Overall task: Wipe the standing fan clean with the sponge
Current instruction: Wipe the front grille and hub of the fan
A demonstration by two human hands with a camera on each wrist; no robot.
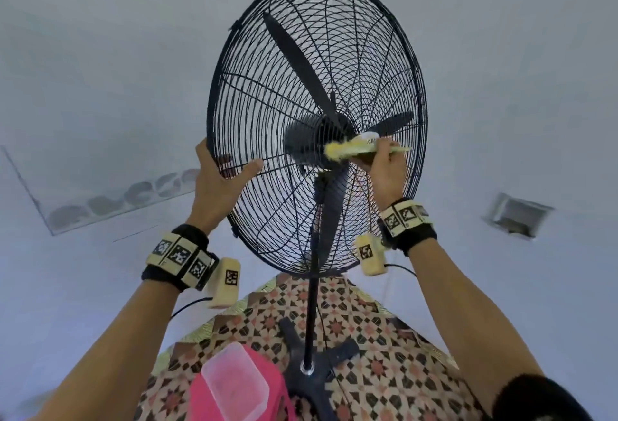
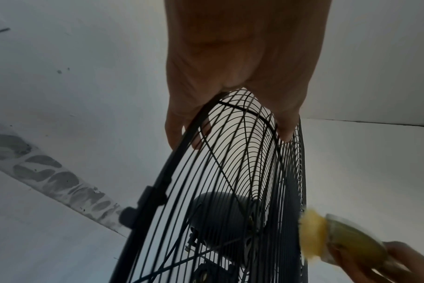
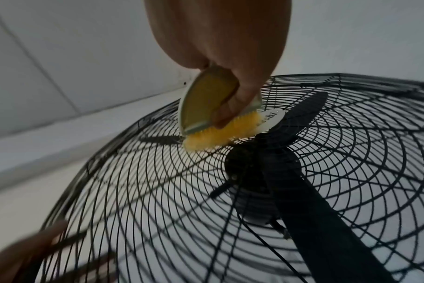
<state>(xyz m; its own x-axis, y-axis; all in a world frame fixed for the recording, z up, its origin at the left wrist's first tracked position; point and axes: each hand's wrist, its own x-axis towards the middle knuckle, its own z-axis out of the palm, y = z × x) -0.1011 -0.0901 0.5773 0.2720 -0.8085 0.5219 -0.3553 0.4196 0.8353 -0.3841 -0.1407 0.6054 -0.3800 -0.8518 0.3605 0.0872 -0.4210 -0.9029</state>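
A black standing fan [image 1: 317,52] fills the head view, its wire cage tilted toward me. My left hand [image 1: 234,169] grips the cage's left rim, thumb on the front wires and fingers curled behind; the left wrist view shows this left hand [image 2: 232,92] wrapped round the rim of the fan [image 2: 242,172]. My right hand [image 1: 384,159] holds a yellow bristly sponge [image 1: 341,149] with a pale green back. It presses the sponge against the front grille just beside the hub. In the right wrist view the sponge [image 3: 211,136] lies against the fan [image 3: 327,153], next to the white badge.
A thin black pole [image 1: 312,313] runs down to the fan's cross-shaped base [image 1: 294,337] on a patterned tile floor [image 1: 384,337]. A clear plastic tub [image 1: 234,384] sits on a pink stool by the base. White walls surround the fan; a vent [image 1: 516,216] is at right.
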